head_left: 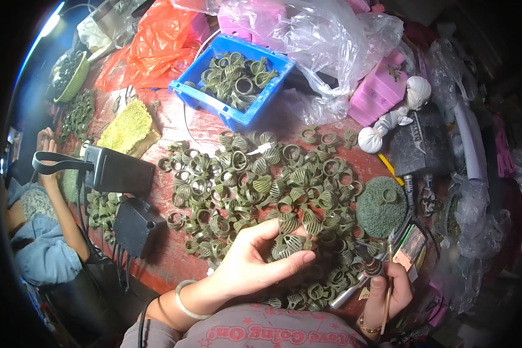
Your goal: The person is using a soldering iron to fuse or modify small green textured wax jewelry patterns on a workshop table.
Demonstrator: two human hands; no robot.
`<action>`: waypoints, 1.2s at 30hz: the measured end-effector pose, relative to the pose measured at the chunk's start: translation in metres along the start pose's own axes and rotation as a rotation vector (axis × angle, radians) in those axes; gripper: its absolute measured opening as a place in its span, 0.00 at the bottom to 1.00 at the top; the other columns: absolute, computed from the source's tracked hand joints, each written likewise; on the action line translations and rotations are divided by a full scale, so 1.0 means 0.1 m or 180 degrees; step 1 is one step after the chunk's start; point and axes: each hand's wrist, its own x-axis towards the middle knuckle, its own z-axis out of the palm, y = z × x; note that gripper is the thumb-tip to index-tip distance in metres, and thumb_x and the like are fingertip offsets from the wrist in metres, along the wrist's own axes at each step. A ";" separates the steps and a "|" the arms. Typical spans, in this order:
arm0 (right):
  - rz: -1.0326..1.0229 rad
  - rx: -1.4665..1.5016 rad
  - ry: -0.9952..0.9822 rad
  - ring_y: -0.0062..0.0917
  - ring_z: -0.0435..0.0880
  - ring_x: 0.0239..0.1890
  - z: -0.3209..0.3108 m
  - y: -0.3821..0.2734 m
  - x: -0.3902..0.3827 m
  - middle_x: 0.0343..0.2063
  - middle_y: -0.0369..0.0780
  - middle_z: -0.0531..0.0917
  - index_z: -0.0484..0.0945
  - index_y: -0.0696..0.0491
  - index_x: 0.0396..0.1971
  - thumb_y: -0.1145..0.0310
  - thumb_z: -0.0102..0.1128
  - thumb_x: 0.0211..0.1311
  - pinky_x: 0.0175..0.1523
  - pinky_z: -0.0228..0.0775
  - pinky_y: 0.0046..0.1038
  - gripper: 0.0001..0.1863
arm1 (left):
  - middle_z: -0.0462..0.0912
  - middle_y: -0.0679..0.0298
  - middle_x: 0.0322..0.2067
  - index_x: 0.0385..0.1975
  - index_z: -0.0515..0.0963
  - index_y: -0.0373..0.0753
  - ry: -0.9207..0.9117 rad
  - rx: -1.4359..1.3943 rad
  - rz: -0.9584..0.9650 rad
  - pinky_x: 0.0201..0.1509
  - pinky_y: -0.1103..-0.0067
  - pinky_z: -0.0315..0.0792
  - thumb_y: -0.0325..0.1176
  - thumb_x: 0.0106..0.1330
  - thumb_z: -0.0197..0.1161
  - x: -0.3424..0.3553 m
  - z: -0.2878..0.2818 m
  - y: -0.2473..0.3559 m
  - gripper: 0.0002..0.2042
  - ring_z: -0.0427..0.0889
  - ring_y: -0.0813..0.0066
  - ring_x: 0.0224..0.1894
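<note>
Cupped in my left hand (260,258) are olive-green slatted ring pieces (290,229), above a spread pile of similar pieces (255,180) on the red table. My right hand (391,293) is closed around a thin wooden stick (388,293), seemingly a brush, and a dark ridged tool end (373,267); the rest of that tool is partly hidden. A silver cylinder (345,293) lies just left of this hand. A round green textured pad (381,206) with a ring on it sits above my right hand.
A blue crate (238,119) of pieces stands behind the pile. Black boxes with cords (119,168) and a yellow sponge (127,127) are left. Plastic bags (325,52), pink blocks (377,90) and a dark machine (423,145) line the back and right. Another person (52,249) works at far left.
</note>
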 end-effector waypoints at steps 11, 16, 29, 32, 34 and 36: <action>-0.0049 -0.0092 -0.0136 0.27 0.81 0.25 -0.02 -0.06 0.02 0.24 0.41 0.81 0.76 0.60 0.30 0.60 0.68 0.56 0.32 0.70 0.24 0.18 | 0.80 0.66 0.44 0.46 0.76 0.33 0.0028 0.0041 0.0090 0.54 0.82 0.67 0.23 0.58 0.68 0.00 0.01 -0.01 0.16 0.74 0.83 0.48; -0.0033 -0.0093 -0.0099 0.27 0.79 0.25 -0.02 -0.07 0.03 0.24 0.41 0.81 0.76 0.61 0.30 0.58 0.68 0.56 0.32 0.70 0.25 0.19 | 0.80 0.67 0.42 0.43 0.75 0.33 0.0237 -0.0252 -0.0216 0.54 0.82 0.68 0.20 0.58 0.66 -0.04 0.00 -0.01 0.13 0.74 0.82 0.47; -0.0051 -0.0260 -0.0165 0.25 0.78 0.22 -0.03 -0.10 0.04 0.22 0.39 0.80 0.77 0.59 0.30 0.55 0.69 0.55 0.29 0.68 0.24 0.20 | 0.79 0.58 0.43 0.39 0.72 0.34 0.0360 -0.0118 0.0162 0.54 0.74 0.71 0.15 0.55 0.59 -0.01 0.04 -0.01 0.12 0.79 0.71 0.47; -0.0119 -0.0211 -0.0162 0.25 0.78 0.22 -0.02 -0.11 0.05 0.21 0.39 0.79 0.77 0.59 0.29 0.55 0.69 0.55 0.28 0.68 0.24 0.20 | 0.78 0.58 0.43 0.38 0.72 0.34 0.0433 0.0054 0.0075 0.55 0.73 0.71 0.15 0.55 0.58 -0.02 0.03 -0.01 0.12 0.79 0.70 0.48; -0.0108 -0.0203 -0.0191 0.26 0.78 0.22 -0.02 -0.13 0.06 0.21 0.39 0.80 0.77 0.59 0.29 0.56 0.69 0.56 0.28 0.68 0.24 0.20 | 0.77 0.59 0.43 0.40 0.71 0.34 0.0383 0.0179 0.0396 0.50 0.76 0.74 0.15 0.55 0.60 -0.01 0.00 -0.03 0.13 0.80 0.70 0.47; -0.0193 -0.0140 -0.0106 0.25 0.78 0.22 0.01 -0.08 0.07 0.21 0.38 0.79 0.77 0.60 0.29 0.55 0.68 0.56 0.28 0.67 0.23 0.20 | 0.77 0.60 0.43 0.41 0.71 0.34 0.0539 0.0072 0.0319 0.46 0.78 0.75 0.15 0.55 0.61 -0.02 0.00 0.07 0.14 0.80 0.71 0.47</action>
